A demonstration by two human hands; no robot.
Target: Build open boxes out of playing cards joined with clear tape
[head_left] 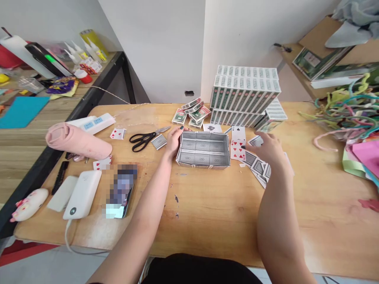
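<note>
An open-topped box made of grey-backed playing cards (203, 147) rests on the wooden table. My left hand (175, 141) grips its left end, fingers at the back corner. To the right of the box, my right hand (264, 146) hovers over a spread of loose cards (257, 167), its thumb and fingers apart and nothing between them. Two face-up cards (238, 144), a two of spades and a six of hearts, lie between the box and that hand. Behind the box, another card (212, 128) shows a spade.
Behind stand stacked card packs (244, 92) and a small heap of packs (192, 113). Black scissors (141, 141), a phone (122, 191), a power bank (83, 194) and a pink roll (77, 142) lie leftward. Colourful strips (343, 114) pile at right.
</note>
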